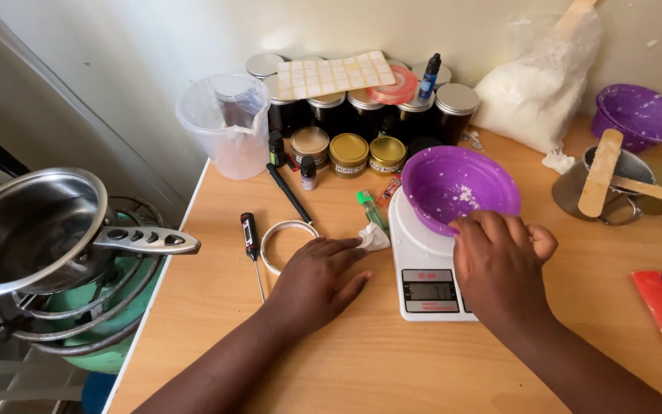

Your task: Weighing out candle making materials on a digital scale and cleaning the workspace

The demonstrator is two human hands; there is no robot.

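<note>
Item: purple plastic bowl (pixel 453 184) seated on my white digital kitchen scale (pixel 429 261), mid-tabletop. Right hand (pixel 499 257) curled over its near rim, steadying. Left hand (pixel 317 280) flat, released, touching crumpled white tissue (pixel 373 238).

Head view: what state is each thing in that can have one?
Purple bowl: on the scale, white residue inside.
Kitchen scale: display lit.
Plastic jug: upright, looks empty.
Steel pan: empty, on the burner.
Jars: lidded.
Left hand: flat on table.
Right hand: on the bowl's rim.
</note>
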